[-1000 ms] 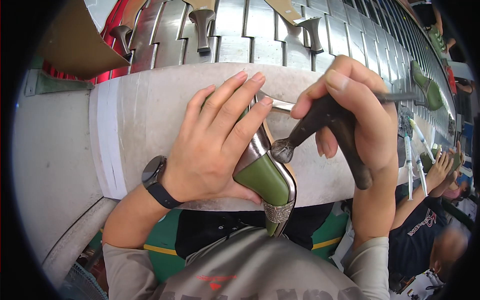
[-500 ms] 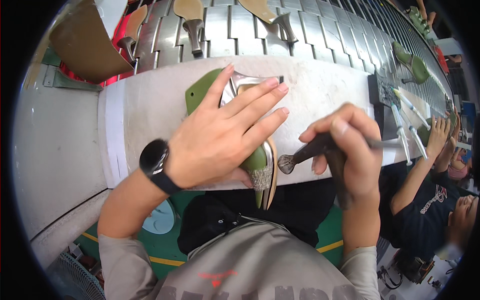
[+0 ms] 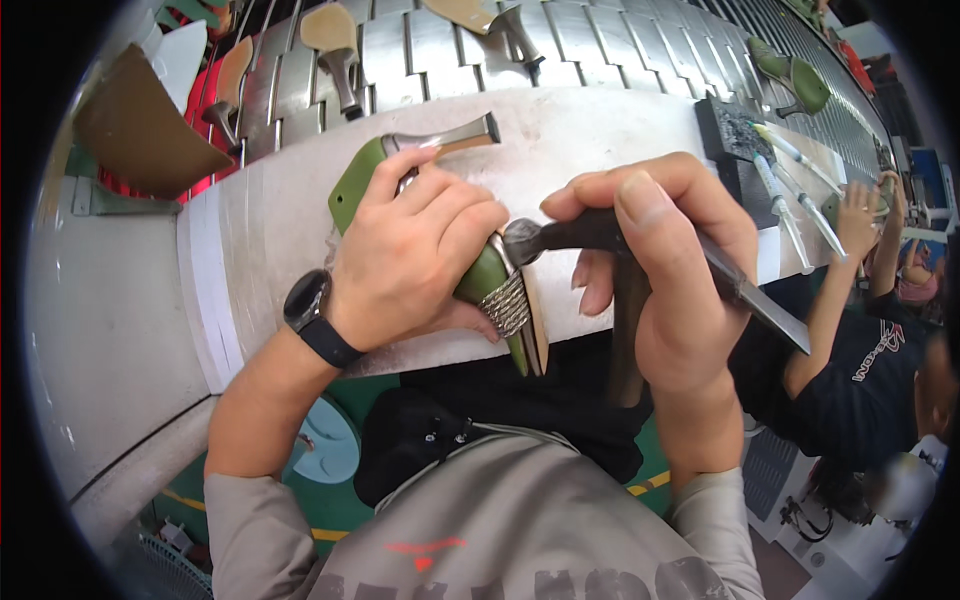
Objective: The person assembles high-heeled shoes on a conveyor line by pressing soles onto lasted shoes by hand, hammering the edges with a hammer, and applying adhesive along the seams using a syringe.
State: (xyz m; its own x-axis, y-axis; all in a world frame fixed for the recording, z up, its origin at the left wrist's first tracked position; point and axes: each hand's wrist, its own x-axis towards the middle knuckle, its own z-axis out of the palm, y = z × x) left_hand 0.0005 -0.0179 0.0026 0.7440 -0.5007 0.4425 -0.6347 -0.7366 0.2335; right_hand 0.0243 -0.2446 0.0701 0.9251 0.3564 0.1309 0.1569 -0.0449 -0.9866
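Observation:
On the pale bench top [image 3: 590, 130] a green high-heeled shoe [image 3: 487, 277] lies on its side, its silvery heel pointing away to the right. A silver braided band crosses its front part, and the toe hangs toward me past the bench edge. My left hand [image 3: 405, 250], with a black watch on the wrist, is wrapped over the shoe and presses it down, hiding its middle. My right hand [image 3: 680, 270] grips a dark metal hammer [image 3: 580, 235]. The hammer's rounded face is at the sole edge, just above the braided band; it seems to touch there.
Beyond the bench runs a metal slatted conveyor [image 3: 450, 70] bearing several tan-soled heeled shoes [image 3: 335, 30]. A black block [image 3: 725, 135] and several syringes [image 3: 785, 210] lie at the right. There a co-worker's hand [image 3: 858, 220] is at work. A curved brown panel [image 3: 150, 120] stands at the left.
The hammer has moved left and up onto the shoe's sole edge. My left fingers have curled in from lying spread, uncovering the heel. The whole view has shifted slightly.

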